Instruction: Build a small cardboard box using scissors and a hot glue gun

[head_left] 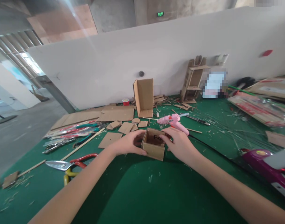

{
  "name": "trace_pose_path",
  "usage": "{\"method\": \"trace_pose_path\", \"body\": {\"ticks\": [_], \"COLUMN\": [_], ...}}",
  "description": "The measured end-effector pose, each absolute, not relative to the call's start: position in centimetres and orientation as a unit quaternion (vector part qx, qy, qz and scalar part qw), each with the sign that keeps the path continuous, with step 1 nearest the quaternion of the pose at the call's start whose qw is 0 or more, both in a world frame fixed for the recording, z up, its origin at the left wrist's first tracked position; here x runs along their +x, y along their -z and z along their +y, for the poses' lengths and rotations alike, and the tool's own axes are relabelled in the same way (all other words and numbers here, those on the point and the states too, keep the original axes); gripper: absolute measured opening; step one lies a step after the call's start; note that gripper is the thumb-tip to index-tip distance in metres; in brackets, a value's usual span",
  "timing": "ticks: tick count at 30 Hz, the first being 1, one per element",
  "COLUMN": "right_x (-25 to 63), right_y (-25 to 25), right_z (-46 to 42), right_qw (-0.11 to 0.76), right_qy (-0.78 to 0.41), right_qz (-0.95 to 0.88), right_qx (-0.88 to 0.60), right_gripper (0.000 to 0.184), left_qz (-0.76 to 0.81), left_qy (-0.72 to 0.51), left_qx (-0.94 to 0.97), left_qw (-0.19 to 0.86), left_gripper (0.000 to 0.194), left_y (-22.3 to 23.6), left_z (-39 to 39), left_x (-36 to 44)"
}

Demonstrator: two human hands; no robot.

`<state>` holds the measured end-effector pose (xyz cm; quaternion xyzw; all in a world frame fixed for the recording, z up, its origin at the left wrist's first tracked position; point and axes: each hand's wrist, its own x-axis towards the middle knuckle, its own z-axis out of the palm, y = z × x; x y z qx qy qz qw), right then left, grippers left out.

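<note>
The small cardboard box (154, 147) sat near the middle of the green table (137, 193), its open top facing up, with dark lettering inside that began with "F"; the rest could not be made out. The left hand (130, 143) was partly open around the box's left side, thumb low at the front corner. The right hand (179, 141) gripped the opposite side, its fingers partly curled over the upper edge. Just behind lay a pink glue gun (171, 120). A green sign (160, 14) high beyond the white partition (109, 62) seemed to read "EXIT" under small characters. Red print on the plastic-wrapped packs (261, 107) at right was illegible.
</note>
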<state>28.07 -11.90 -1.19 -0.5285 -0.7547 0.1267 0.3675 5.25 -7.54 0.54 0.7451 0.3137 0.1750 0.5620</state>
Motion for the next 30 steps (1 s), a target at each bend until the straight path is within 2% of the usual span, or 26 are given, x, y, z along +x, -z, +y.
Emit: {"method": "trace_pose_path", "body": {"ticks": [10, 12, 16, 18, 20, 24, 26, 30], "right_x": [28.2, 28.3, 27.8, 26.9, 25.6, 22.6, 20.9, 17.2], "right_y": [1.3, 0.8, -1.8, -3.8, -6.1, -9.9, -10.6, -9.2], "right_z": [-11.8, -12.0, -13.3, -14.2, -14.8, -13.8, -12.0, -6.9], "right_qw": [0.364, 0.34, 0.246, 0.239, 0.221, 0.203, 0.142, 0.055], "right_qy": [-0.147, -0.13, 0.024, 0.111, 0.134, 0.065, -0.038, -0.096], "right_qz": [-0.756, -0.765, -0.799, -0.8, -0.808, -0.837, -0.845, -0.872], "right_qx": [-0.524, -0.53, -0.549, -0.539, -0.529, -0.503, -0.514, -0.476], "right_gripper": [0.02, 0.023, 0.026, 0.029, 0.028, 0.025, 0.027, 0.022], "left_qz": [0.279, 0.284, 0.29, 0.29, 0.291, 0.298, 0.302, 0.32], "left_qy": [-0.185, -0.185, -0.185, -0.185, -0.189, -0.188, -0.186, -0.176], "left_qx": [0.754, 0.755, 0.752, 0.75, 0.75, 0.75, 0.751, 0.764], "left_qw": [0.565, 0.561, 0.562, 0.565, 0.564, 0.56, 0.557, 0.532], "left_gripper": [0.075, 0.075, 0.074, 0.075, 0.075, 0.075, 0.074, 0.074], "left_y": [-0.5, -0.4, -0.3, -0.2, -0.2, -0.3, -0.4, -0.5], "left_z": [-7.7, -7.6, -7.5, -7.5, -7.5, -7.7, -7.8, -7.8], "left_x": [5.4, 5.3, 5.1, 5.0, 5.0, 5.0, 5.1, 5.1]}}
